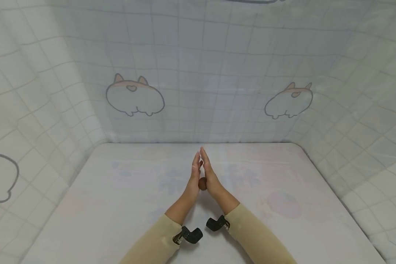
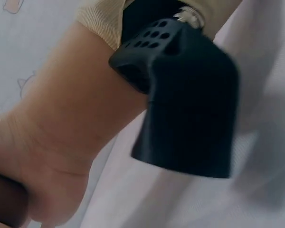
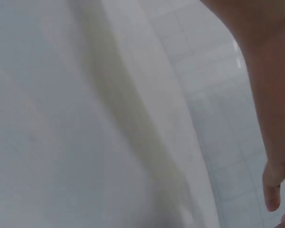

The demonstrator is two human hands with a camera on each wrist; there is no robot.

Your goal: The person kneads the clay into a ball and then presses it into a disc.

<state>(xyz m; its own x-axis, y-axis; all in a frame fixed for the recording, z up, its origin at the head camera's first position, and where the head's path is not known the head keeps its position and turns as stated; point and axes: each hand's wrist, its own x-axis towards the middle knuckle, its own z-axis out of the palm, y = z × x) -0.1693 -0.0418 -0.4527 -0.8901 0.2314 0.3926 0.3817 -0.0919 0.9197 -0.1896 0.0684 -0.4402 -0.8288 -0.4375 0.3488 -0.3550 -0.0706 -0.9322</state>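
Note:
Both hands stand palm to palm over the middle of the table, fingers straight and pointing away, tips close together. Between the heels of the left hand (image 1: 194,178) and the right hand (image 1: 211,178) sits a small brown piece with a rounded end (image 1: 202,184), pressed from both sides. In the left wrist view the brown piece (image 2: 7,199) lies against the base of the palm, its side smooth and dark; most of it is out of frame there. The right wrist view has only a forearm and a few fingers (image 3: 271,192) at its right edge.
The table (image 1: 118,205) has a pale cover with faint coloured prints. White grid-patterned curtains (image 1: 198,73) with cartoon animals hang behind it and at both sides. Each beige sleeve carries a black wrist camera mount, one left (image 1: 193,235) and one right (image 1: 214,224).

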